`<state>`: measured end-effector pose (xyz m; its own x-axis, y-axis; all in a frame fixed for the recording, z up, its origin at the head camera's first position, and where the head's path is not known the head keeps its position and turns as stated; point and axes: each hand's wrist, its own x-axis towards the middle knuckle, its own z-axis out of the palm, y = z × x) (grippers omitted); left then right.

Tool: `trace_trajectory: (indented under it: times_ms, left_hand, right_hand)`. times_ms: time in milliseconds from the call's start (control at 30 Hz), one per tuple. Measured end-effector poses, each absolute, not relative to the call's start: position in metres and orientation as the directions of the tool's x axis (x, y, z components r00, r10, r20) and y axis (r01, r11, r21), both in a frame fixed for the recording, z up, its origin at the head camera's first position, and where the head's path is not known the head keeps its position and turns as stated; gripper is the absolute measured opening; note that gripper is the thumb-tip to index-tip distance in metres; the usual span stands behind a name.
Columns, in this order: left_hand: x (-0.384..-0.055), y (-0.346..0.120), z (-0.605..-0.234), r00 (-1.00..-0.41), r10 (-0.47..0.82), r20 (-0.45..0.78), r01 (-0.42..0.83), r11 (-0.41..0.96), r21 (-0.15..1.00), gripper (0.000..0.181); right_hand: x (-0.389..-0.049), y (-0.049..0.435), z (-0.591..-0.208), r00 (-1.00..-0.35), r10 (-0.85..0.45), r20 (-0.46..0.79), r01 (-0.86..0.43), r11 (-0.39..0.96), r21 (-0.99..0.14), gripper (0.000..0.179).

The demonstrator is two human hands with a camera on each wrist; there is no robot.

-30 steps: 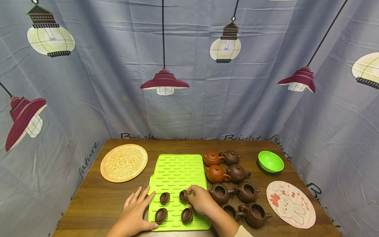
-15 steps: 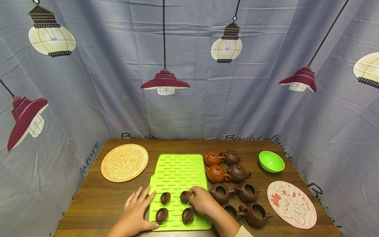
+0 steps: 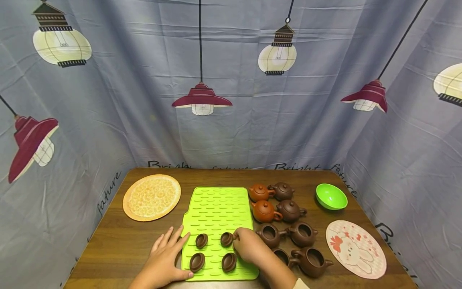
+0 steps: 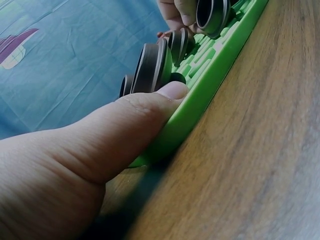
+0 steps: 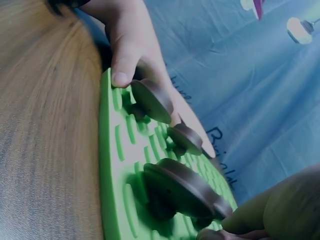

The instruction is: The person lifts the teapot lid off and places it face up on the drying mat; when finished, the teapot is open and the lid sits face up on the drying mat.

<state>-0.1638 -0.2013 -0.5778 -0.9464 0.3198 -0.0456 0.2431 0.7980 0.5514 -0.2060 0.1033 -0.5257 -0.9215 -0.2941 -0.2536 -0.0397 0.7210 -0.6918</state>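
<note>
Clearly, in the head view, the near-left lid [image 3: 197,262], far-left lid [image 3: 201,241], near-right lid [image 3: 229,262] and far-right lid [image 3: 226,239] lie tilted, hollow side up, on the mat [image 3: 221,208]; the right hand's [image 3: 250,248] grip is narrow, pinching the far-right lid, seemingly by its knob; the left hand [image 3: 164,259] spreads wide at the mat's left edge, gripping nothing. On the worktop [image 3: 104,245], right of the mat, four brown pots [image 3: 313,272] stand lidless; behind them two orange pots [image 3: 264,212] and two dark pots [image 3: 290,211] wear their lids; so four pots are unlidded, and laying out their lids looks nearly done, only the pinched one left to release.

In the left wrist view, the left thumb [image 4: 135,111] rests on the mat's edge, right by the near-left lid; I cannot tell whether they touch.

In the right wrist view, three lids lean on their knobs, untouched by the right hand; its curled fingers [image 5: 255,212] meet the far-right lid.
</note>
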Motion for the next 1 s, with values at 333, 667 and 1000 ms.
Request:
trace_trajectory:
  times_ms: [333, 667, 1000]
  left_hand:
    - [-0.165, -0.201, -0.58, -0.948, 0.315, -0.044, 0.241, 0.804, 0.544, 0.118]
    - [-0.165, -0.2, -0.583, -0.946, 0.322, -0.049, 0.242, 0.796, 0.554, 0.118]
    - [-0.165, -0.201, -0.583, -0.948, 0.316, -0.036, 0.244, 0.795, 0.555, 0.119]
  right_hand:
    - [-0.205, 0.113, -0.51, -0.946, -0.26, -0.194, -0.057, 0.722, -0.69, 0.023]
    - [-0.21, 0.13, -0.508, -0.974, -0.204, -0.098, -0.066, 0.671, -0.738, 0.023]
    - [-0.219, 0.145, -0.505, -0.996, -0.078, 0.041, -0.083, 0.686, -0.723, 0.019]
